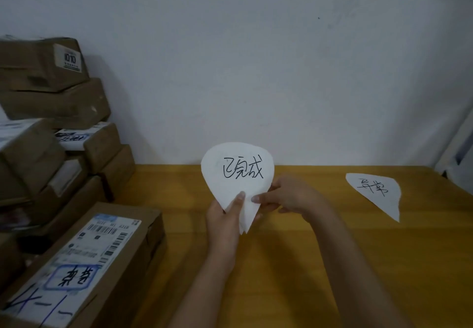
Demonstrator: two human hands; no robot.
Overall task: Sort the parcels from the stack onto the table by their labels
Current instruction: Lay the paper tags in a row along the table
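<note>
Matt brown cardboard parcels [58, 112] at nine o'clock; smooth yellow wooden table [294, 251]; thin white handwritten paper sheet [236, 171] at centre; chalky matt white wall [256, 59].

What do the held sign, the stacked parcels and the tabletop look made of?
Held sign: thin white paper, matte; it curves and bears ink writing.
Stacked parcels: brown cardboard, probably; creased, dented faces.
Tabletop: yellowish wood or wood-look laminate, smooth, faint sheen.

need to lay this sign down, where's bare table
Bare table lies between the right hand, pinching the raised sign, and the flat sign, and in front of that sign. The left is crowded by the parcel stack.
</note>
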